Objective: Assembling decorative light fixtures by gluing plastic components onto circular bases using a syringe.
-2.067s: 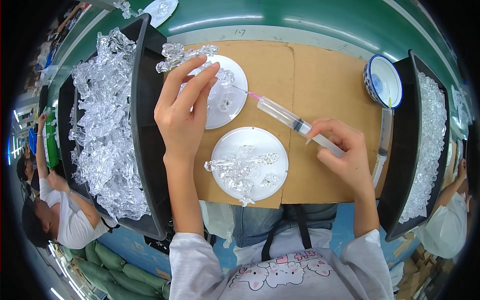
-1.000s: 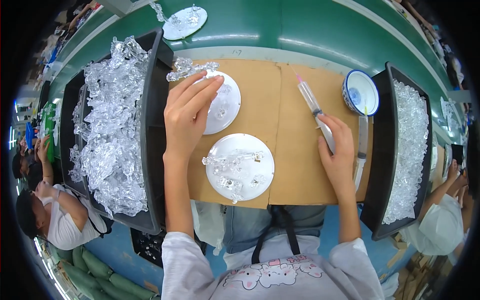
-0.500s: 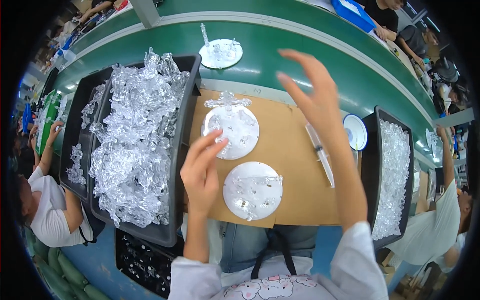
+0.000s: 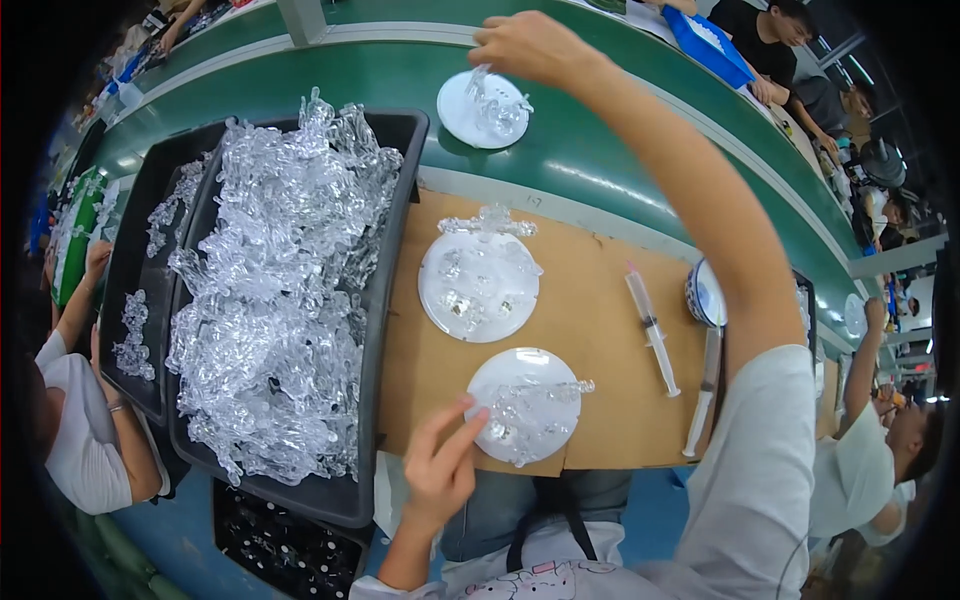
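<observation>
On the brown cardboard lie two white round discs with clear plastic pieces on them, a near disc (image 4: 485, 385) and a farther disc (image 4: 432, 300). My left hand (image 4: 440, 470) is beside the near one, its first fingers stretched out at the left rim; it holds nothing I can see. Reaching far forward, my right hand (image 4: 530, 47) is over a third white disc (image 4: 455, 110) on the green surface. Its fingers are closed at the top of a clear plastic piece (image 4: 484, 88) standing on that disc. The fingertips are partly hidden.
A black bin (image 4: 398, 200) at left is heaped with clear plastic parts. Two syringes, one (image 4: 652, 335) left of the other (image 4: 703, 400), lie on the cardboard (image 4: 600, 400) near a blue-and-white bowl (image 4: 692, 295). My right arm mostly covers another bin (image 4: 803, 290). Other people work around.
My right hand has swung forward and left to the far disc, and its fingers have closed. My left hand has drawn back from the farther cardboard disc to the near one. The view has shifted.
</observation>
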Available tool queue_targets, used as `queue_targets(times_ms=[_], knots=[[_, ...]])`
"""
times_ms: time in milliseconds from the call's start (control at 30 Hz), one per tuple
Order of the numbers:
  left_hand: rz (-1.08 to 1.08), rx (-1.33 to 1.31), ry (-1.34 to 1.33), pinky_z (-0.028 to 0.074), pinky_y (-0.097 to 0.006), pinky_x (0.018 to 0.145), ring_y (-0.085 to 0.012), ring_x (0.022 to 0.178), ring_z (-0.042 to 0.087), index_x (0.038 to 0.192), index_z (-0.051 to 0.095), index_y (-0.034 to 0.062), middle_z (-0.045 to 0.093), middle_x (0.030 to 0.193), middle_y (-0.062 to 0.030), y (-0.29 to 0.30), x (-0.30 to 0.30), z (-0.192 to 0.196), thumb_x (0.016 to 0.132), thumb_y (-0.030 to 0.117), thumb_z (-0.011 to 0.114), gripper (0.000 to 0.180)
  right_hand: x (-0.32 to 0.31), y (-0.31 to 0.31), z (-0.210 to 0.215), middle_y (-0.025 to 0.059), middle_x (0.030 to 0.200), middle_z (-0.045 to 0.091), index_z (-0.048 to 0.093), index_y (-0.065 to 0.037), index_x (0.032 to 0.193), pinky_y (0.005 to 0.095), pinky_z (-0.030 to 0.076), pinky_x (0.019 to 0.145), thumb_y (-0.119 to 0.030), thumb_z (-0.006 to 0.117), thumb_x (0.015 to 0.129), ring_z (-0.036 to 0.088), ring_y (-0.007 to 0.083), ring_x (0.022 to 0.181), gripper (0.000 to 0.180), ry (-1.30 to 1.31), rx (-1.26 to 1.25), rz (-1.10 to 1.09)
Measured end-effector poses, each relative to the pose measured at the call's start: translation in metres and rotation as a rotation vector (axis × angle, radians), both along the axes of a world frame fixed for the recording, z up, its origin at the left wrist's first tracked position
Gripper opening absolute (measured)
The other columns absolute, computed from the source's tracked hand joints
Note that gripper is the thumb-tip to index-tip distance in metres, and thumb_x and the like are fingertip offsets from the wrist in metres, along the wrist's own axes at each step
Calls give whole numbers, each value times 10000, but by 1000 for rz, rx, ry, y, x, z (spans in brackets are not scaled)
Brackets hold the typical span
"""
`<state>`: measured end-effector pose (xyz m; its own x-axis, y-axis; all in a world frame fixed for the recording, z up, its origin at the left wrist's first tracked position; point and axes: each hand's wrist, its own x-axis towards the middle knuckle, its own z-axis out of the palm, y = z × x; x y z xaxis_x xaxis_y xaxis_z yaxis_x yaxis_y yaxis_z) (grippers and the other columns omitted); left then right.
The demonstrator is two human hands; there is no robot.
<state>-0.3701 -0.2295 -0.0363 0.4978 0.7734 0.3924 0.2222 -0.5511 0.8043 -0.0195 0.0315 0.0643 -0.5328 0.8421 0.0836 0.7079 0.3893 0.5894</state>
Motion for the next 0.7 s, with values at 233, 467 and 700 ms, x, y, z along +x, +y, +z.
queue_targets(times_ms=[233,467,700], knots=[[31,-7,-39,488,-367,819,-317,954,605,1061,670,33,604,1100,-157,4,2,-7,709,-142,555,409,56,-140,57,41,844,605,665,-138,928,339,494,658,-251,628,833,621,221,795,153,253,9,-144],[-12,8,8,489,-366,817,-307,969,606,1063,671,38,605,1100,-142,-26,-10,0,694,-129,564,418,8,-244,66,24,805,630,677,-125,861,317,492,650,-223,668,797,622,201,781,117,386,-219,-193],[7,-1,108,485,-367,824,-311,969,598,1046,672,36,601,1108,-137,-44,-31,11,700,-125,555,400,-14,-282,54,52,742,607,674,-68,838,346,474,633,-186,695,760,605,229,726,143,476,-301,-180]])
